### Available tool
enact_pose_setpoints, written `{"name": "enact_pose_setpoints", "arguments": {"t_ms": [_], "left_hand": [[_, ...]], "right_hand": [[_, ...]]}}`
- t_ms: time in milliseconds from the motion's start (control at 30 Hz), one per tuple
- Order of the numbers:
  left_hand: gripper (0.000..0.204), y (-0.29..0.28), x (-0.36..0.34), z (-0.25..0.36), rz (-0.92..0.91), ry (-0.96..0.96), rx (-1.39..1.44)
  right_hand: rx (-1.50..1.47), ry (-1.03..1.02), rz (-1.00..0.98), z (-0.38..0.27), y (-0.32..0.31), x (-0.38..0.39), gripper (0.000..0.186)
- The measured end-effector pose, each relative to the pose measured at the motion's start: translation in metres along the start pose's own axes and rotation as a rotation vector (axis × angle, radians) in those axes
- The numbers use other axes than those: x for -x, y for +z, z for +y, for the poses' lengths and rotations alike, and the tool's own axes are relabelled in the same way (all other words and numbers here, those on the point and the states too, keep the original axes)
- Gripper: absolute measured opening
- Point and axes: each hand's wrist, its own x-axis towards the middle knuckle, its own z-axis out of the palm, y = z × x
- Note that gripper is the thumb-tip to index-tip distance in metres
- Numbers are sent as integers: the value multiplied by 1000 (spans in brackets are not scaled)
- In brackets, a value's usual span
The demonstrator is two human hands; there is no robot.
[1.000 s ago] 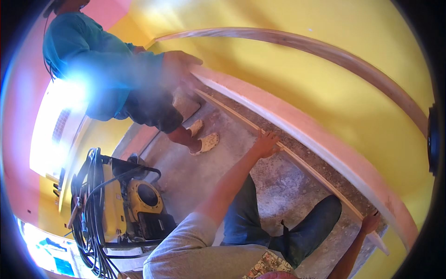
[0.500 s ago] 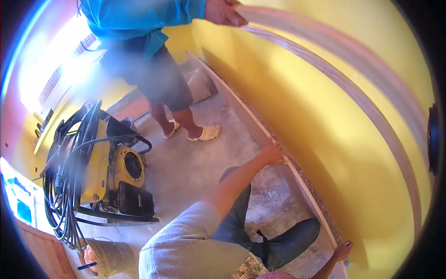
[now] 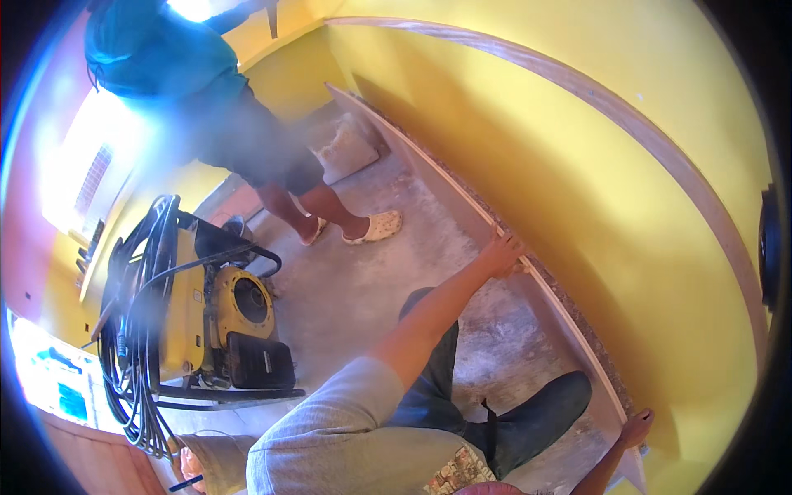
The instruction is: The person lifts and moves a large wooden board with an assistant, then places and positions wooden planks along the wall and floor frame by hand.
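Note:
My left hand [image 3: 500, 254] grips the top edge of a long wooden board [image 3: 540, 290], about midway along it. The board stands on edge beside the yellow wall, running from the far corner to near my right knee. Around the same board's near end, the fingers of my right hand [image 3: 636, 428] are closed over the top edge. My bent legs [image 3: 532, 425] in dark trousers are beside the board. Between the board and the wall lies a narrow speckled strip [image 3: 582, 320].
A yellow-and-black engine-driven machine [image 3: 250, 299] with coiled black cables [image 3: 136, 330] stands at left. Beyond it is a co-worker in a blue top [image 3: 165, 62]. A brown wooden strip [image 3: 577, 76] runs along the yellow wall. A bag-like container [image 3: 223, 462] sits at lower left.
The co-worker has turned and moved left; the blurred wooden strip in their hand has left the space before the wall. My hands keep their places on the board while the view shifts slightly.

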Motion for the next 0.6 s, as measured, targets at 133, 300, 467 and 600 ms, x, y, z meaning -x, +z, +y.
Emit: {"name": "enact_pose_setpoints", "arguments": {"t_ms": [133, 300, 467, 600], "left_hand": [[53, -4, -2, 1, -122, -24, 51], [48, -1, -1, 1, -77, -9, 45], [48, 7, 3, -4, -6, 14, 22], [49, 5, -2, 1, -70, 1, 32]], "right_hand": [[50, -4, 5, -5, -2, 1, 32], [-33, -60, 71, 9, 8, 1, 30], [-35, -54, 8, 7, 5, 3, 33], [-44, -111, 98, 22, 16, -4, 34]]}}
